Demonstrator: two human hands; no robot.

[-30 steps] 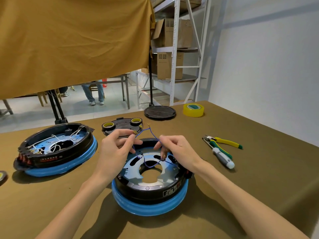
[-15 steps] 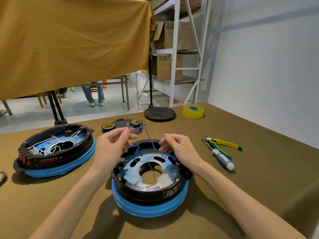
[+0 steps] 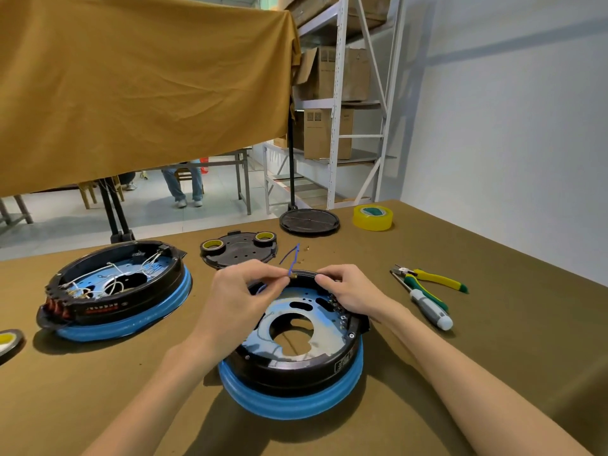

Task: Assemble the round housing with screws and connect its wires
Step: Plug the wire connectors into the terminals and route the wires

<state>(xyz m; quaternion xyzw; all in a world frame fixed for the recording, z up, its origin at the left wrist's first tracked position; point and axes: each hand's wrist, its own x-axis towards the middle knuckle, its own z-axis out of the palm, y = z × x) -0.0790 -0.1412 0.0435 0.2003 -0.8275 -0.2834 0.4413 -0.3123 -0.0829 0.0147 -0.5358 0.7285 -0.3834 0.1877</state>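
Note:
A round black housing (image 3: pixel 296 363) with a blue ring under it and a metal plate inside sits on the table in front of me. My left hand (image 3: pixel 241 287) pinches a thin blue wire (image 3: pixel 291 261) with a brass terminal just above the housing's far rim. My right hand (image 3: pixel 345 287) rests on the far right rim with its fingertips curled onto the edge; what they pinch is hidden. A few small brass screws (image 3: pixel 307 249) lie on the table beyond the housing.
A second housing (image 3: pixel 112 291) with white wires stands at the left. A black cover (image 3: pixel 238 250) bearing two tape rolls, a round black lid (image 3: pixel 309 220) and yellow tape (image 3: pixel 372 217) lie behind. Pliers (image 3: pixel 434 279) and a screwdriver (image 3: pixel 427 304) lie at right.
The blue wire has been lifted out of the housing's middle and drawn to the far rim. Both hands moved closer together at that rim.

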